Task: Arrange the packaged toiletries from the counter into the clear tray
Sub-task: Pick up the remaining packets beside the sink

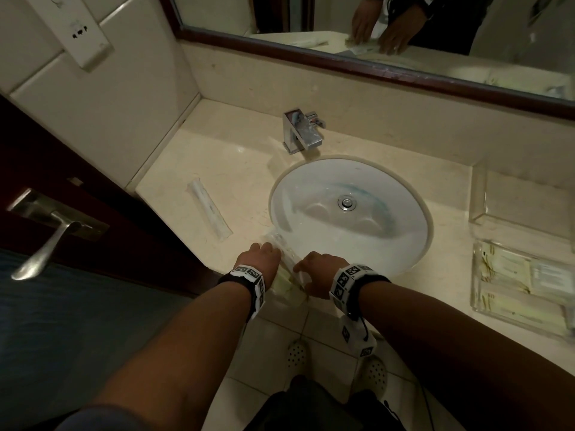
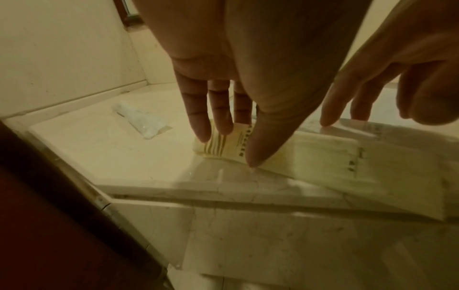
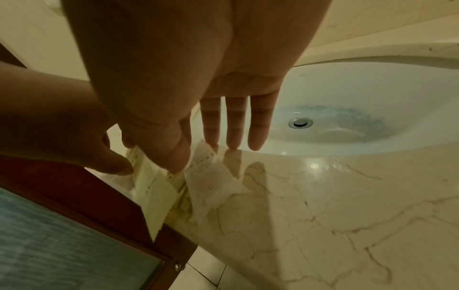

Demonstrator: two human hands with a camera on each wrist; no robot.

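- Right now the packets point(image 2: 310, 157) lie flat on the tabletop point(image 1: 224, 169) edge, long axis running from the sink point(image 1: 351, 213) toward the person.
- Left hand point(image 1: 259, 259) and right hand point(image 1: 320, 272) flank them, straight fingers point(image 2: 221, 109) pressing down, gripping nothing.
- Clear tray point(image 1: 479, 290) sits well apart, rightward; the right hand is nearer.

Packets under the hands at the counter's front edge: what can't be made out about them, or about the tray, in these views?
- Head view: left hand and right hand cover most of the packets; their count is unclear.
- Left wrist view: the cream packet carries print too small and blurred to read.
- Head view: the clear tray is cut off by the right edge; its contents cannot be counted.
- Long wrapped packet: contents unidentifiable.
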